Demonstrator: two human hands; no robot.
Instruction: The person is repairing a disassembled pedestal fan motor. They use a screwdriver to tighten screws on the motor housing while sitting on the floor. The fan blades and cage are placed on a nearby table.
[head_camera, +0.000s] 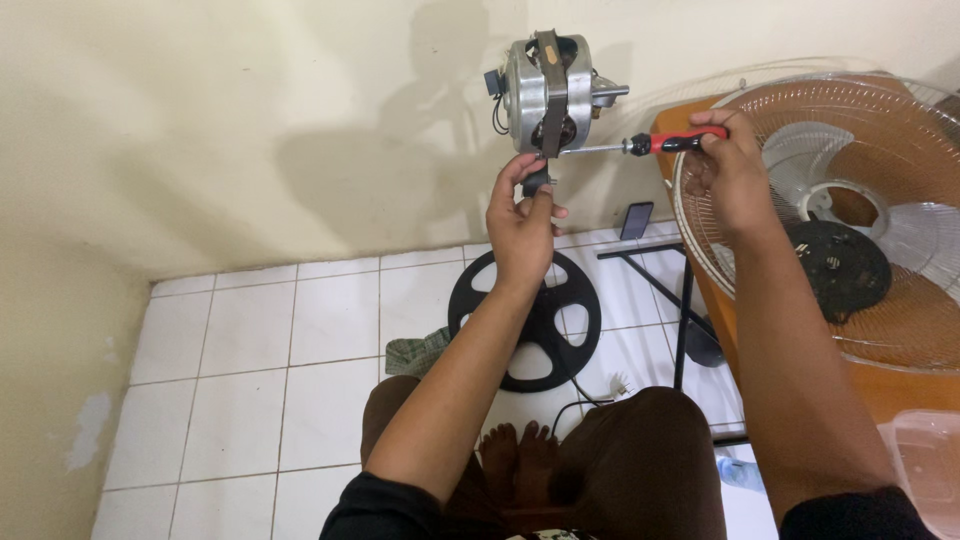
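Near the top centre of the frame a silvery motor (548, 92) is held up against the cream wall (250, 120), its short shaft stub pointing to the right and dark wires showing on its left side. The left hand (524, 222) is just under it, fingers curled and pinched round a small dark piece at the motor's lower edge. The right hand (728, 170), at the upper right, is closed round the red and black handle of a screwdriver (640, 146). The screwdriver's long axis lies almost level across the frame, handle to the right, thin metal shank running left, with the tip meeting the motor's lower edge just above the left hand. Behind the right hand a fan grille (830, 215) with pale blades fills the right side, lying on an orange tabletop (900, 390). Lower down, on the white tiled floor (250, 350), lies a black spoked ring (527, 318), partly hidden by the left forearm, with a folded cloth (415, 352) just to its left. The person's bare feet show at the bottom centre.
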